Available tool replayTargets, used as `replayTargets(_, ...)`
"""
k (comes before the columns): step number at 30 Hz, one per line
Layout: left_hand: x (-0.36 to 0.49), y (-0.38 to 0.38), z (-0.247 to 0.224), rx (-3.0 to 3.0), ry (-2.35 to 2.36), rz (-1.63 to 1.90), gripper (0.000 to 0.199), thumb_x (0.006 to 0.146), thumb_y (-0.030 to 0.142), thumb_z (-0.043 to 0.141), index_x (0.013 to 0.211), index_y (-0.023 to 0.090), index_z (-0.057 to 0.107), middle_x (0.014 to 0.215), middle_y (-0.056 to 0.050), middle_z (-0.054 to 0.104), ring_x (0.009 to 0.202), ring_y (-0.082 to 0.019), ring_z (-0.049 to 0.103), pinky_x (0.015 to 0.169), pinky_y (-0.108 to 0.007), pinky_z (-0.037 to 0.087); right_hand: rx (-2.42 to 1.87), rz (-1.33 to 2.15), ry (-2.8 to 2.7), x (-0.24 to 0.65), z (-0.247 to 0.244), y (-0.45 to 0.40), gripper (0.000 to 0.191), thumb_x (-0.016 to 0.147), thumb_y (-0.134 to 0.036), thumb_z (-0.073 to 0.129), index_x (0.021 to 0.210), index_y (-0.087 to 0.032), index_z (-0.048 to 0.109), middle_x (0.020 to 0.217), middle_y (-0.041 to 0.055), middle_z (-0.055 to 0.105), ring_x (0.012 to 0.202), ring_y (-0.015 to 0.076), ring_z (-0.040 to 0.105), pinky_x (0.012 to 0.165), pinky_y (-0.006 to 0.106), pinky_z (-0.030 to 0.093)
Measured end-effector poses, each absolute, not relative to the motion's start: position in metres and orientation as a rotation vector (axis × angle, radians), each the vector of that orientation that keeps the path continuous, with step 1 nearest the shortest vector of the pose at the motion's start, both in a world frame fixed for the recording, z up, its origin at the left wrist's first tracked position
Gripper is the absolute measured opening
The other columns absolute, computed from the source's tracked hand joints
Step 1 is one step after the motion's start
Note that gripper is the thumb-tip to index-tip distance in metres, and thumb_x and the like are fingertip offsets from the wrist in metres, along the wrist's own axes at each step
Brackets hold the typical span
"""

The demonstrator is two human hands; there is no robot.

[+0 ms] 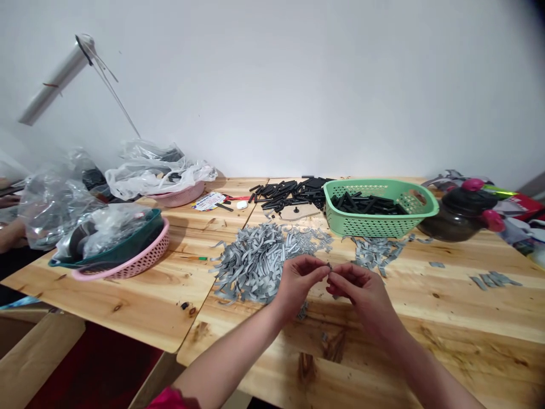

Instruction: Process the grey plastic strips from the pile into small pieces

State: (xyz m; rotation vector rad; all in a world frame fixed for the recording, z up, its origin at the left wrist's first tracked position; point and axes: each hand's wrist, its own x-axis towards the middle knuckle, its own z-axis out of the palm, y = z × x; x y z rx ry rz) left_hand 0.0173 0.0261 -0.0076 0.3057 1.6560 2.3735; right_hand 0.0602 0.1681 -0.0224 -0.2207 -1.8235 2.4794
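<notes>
My left hand (300, 284) and my right hand (360, 287) meet over the front of the wooden table, fingertips pinched together. Between them shows a tiny end of a grey strip (329, 266); the fingers hide most of it. Just left of my left hand lies a large heap of thin grey strips (251, 261), with smaller scraps spread toward its right side. Behind my right hand, more flat grey strips (377, 253) lie in front of a green plastic basket (374, 224), which holds several short black tubes (366, 203).
Loose black tubes (289, 193) are piled by the wall. A dark round pot (457, 213) stands right of the basket. At left are pink baskets (140, 258) with plastic bags (119, 227). Another person's hand (12, 236) shows at the left edge. Some grey pieces (494, 280) lie far right.
</notes>
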Motion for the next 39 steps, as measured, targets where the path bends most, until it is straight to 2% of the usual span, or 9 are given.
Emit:
replayTargets(5,0.016,0.025,-0.009,0.308,1.621,2.424,0.024,0.064,0.027,0.083,0.076,0.014,0.067,0.068,-0.001,0.068,0.062,-0.01,0.06,0.064,-0.022,0.046,-0.155,2.391,-1.89,0.062,-0.024,0.168,0.028,0.069,-0.04,0.081,0.084,-0.018,0.073,0.08,0.0046,0.071,0.07,0.0165,0.069,0.068,0.027,0.06)
replayTargets(9,0.016,0.025,-0.014,0.399,1.744,2.407,0.025,0.071,0.024,0.079,0.092,0.017,0.068,0.076,-0.002,0.07,0.07,-0.013,0.063,0.067,-0.023,0.048,-0.154,2.312,-1.916,0.063,-0.024,0.168,0.027,0.069,-0.04,0.081,0.084,-0.019,0.074,0.086,0.0044,0.071,0.077,0.0181,0.07,0.07,0.028,0.061)
replayTargets(14,0.018,0.026,-0.02,0.499,2.024,2.291,0.013,0.075,0.026,0.075,0.08,0.014,0.072,0.079,-0.005,0.07,0.072,-0.014,0.063,0.07,-0.025,0.049,-0.192,2.18,-1.964,0.063,-0.025,0.169,0.03,0.07,-0.04,0.08,0.087,-0.017,0.072,0.081,0.0051,0.071,0.074,0.0174,0.068,0.066,0.025,0.059)
replayTargets(21,0.02,0.027,-0.018,0.462,1.908,2.296,0.012,0.074,0.027,0.075,0.078,0.015,0.074,0.077,-0.005,0.071,0.071,-0.015,0.062,0.068,-0.025,0.048,-0.168,2.046,-2.038,0.063,-0.025,0.171,0.03,0.073,-0.042,0.078,0.08,-0.015,0.068,0.075,0.0058,0.068,0.068,0.0174,0.066,0.06,0.026,0.057)
replayTargets(26,0.019,0.028,-0.018,0.442,1.812,2.326,0.017,0.071,0.029,0.078,0.077,0.015,0.071,0.071,-0.003,0.068,0.065,-0.013,0.06,0.065,-0.024,0.047,-0.125,2.041,-2.035,0.063,-0.025,0.173,0.03,0.072,-0.043,0.078,0.08,-0.016,0.066,0.074,0.0052,0.067,0.067,0.0177,0.066,0.062,0.029,0.06)
replayTargets(29,0.017,0.027,-0.017,0.43,1.707,2.377,0.027,0.067,0.027,0.082,0.082,0.015,0.062,0.071,-0.002,0.069,0.065,-0.012,0.062,0.064,-0.023,0.046,-0.086,2.103,-2.04,0.062,-0.024,0.175,0.032,0.073,-0.043,0.078,0.091,-0.017,0.069,0.084,0.006,0.069,0.073,0.0187,0.068,0.064,0.031,0.062)
replayTargets(32,0.016,0.026,-0.017,0.402,1.619,2.376,0.038,0.065,0.026,0.084,0.085,0.017,0.053,0.069,-0.001,0.069,0.061,-0.011,0.06,0.061,-0.021,0.044,-0.031,2.135,-2.077,0.062,-0.023,0.179,0.03,0.074,-0.042,0.077,0.091,-0.018,0.073,0.091,0.0063,0.07,0.078,0.0192,0.069,0.068,0.031,0.063)
replayTargets(36,0.016,0.025,-0.018,0.365,1.584,2.343,0.039,0.064,0.029,0.084,0.086,0.015,0.055,0.064,-0.001,0.067,0.058,-0.011,0.059,0.06,-0.022,0.045,0.032,2.104,-2.141,0.062,-0.023,0.184,0.025,0.077,-0.039,0.075,0.091,-0.019,0.072,0.091,0.0052,0.07,0.08,0.0181,0.068,0.07,0.03,0.062)
replayTargets(39,0.018,0.026,-0.018,0.335,1.568,2.336,0.037,0.065,0.033,0.083,0.084,0.014,0.057,0.06,0.001,0.063,0.056,-0.011,0.059,0.059,-0.022,0.045,0.068,2.008,-2.201,0.063,-0.024,0.184,0.024,0.079,-0.038,0.073,0.089,-0.018,0.071,0.085,0.0054,0.069,0.074,0.017,0.066,0.064,0.028,0.059)
